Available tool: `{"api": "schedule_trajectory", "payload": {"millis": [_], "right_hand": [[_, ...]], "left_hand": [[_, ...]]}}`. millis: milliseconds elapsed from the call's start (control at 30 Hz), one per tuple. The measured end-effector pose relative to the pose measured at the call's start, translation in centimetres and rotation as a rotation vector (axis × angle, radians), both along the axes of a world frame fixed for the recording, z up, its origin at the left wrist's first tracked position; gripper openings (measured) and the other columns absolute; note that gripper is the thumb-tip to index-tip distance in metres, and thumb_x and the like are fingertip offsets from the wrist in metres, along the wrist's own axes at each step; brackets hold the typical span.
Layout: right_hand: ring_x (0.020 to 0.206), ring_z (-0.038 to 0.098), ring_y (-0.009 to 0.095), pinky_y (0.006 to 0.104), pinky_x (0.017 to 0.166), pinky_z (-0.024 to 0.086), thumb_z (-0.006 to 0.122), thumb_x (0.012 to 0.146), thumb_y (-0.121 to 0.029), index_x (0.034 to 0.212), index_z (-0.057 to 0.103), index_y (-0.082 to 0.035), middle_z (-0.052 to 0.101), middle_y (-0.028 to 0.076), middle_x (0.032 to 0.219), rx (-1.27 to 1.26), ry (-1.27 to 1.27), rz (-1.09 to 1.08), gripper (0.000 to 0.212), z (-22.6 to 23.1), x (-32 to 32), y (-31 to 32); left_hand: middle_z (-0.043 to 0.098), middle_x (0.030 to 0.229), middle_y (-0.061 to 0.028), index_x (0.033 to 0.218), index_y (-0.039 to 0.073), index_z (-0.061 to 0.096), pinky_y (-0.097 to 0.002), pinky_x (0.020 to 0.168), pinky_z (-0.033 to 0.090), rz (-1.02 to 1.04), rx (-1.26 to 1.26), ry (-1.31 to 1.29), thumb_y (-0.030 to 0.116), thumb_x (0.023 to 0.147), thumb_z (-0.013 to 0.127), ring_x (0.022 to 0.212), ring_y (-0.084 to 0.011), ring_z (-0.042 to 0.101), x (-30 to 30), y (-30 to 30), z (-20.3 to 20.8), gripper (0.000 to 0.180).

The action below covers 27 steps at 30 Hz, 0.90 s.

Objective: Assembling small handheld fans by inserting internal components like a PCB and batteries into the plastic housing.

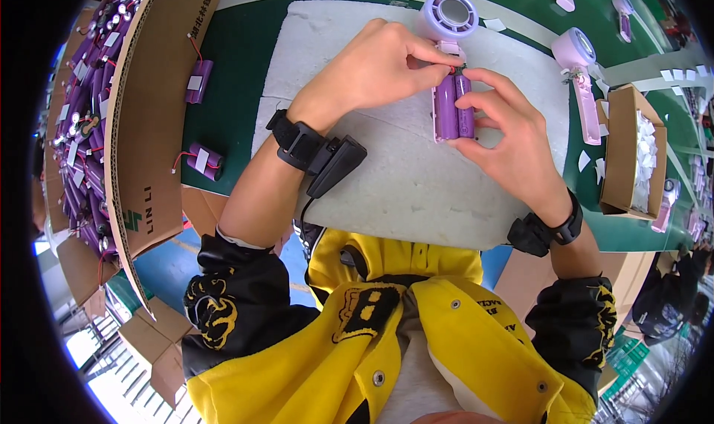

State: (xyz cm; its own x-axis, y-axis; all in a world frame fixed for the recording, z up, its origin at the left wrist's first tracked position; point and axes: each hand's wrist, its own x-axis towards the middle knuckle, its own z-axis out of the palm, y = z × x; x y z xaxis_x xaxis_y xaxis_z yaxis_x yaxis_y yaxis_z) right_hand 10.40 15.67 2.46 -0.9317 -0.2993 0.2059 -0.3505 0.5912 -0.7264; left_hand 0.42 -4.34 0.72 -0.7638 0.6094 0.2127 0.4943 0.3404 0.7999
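Note:
A lilac handheld fan lies on the white foam mat, its round head pointing away from me and its handle open. Two joined purple battery cells lie at the handle. My left hand pinches thumb and forefinger at the top of the battery pack, where a bit of red wire shows; the wire's end is hidden by the fingertips. My right hand wraps its fingers and thumb around the right side of the battery pack.
At left stands a cardboard box heaped with purple battery packs. Two battery packs lie beside it on the green table. On the right are another open fan and a small carton of white paper pieces.

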Motion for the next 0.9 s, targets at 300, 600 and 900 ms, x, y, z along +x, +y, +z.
{"api": "schedule_trajectory", "payload": {"millis": [300,600,900], "right_hand": [[0.095,0.07,0.027,0.034,0.077,0.063,0.084,0.066,0.001,0.097,0.062,0.001,0.058,0.016,0.13,-0.023,0.019,-0.01,0.038,-0.2,-0.1,-0.1],[0.091,0.068,0.025,0.0328,0.074,0.062,0.084,0.066,0.001,0.091,0.058,0.0,0.059,0.014,0.129,0.043,0.034,0.018,0.036,-0.4,-0.4,0.1],[0.088,0.062,0.02,0.0296,0.071,0.057,0.084,0.064,0.0,0.105,0.056,-0.005,0.053,0.008,0.122,-0.019,-0.035,-0.015,0.051,-0.1,-1.2,-0.5]], "left_hand": [[0.074,0.093,-0.0122,0.109,0.011,0.075,-0.0278,0.075,0.054,-0.022,-0.028,0.0,0.014,0.085,0.069,0.078,-0.0142,0.067,-0.4,-0.2,-0.1,0.025],[0.074,0.091,-0.0078,0.112,0.006,0.073,-0.0258,0.077,0.053,-0.025,0.039,-0.242,0.007,0.087,0.067,0.079,-0.0062,0.063,-0.1,-0.2,-0.1,0.025],[0.075,0.087,-0.0111,0.106,0.011,0.076,-0.0263,0.071,0.052,-0.058,-0.005,-0.246,0.016,0.073,0.082,0.07,-0.0147,0.066,-0.2,-0.3,0.5,0.034]]}}
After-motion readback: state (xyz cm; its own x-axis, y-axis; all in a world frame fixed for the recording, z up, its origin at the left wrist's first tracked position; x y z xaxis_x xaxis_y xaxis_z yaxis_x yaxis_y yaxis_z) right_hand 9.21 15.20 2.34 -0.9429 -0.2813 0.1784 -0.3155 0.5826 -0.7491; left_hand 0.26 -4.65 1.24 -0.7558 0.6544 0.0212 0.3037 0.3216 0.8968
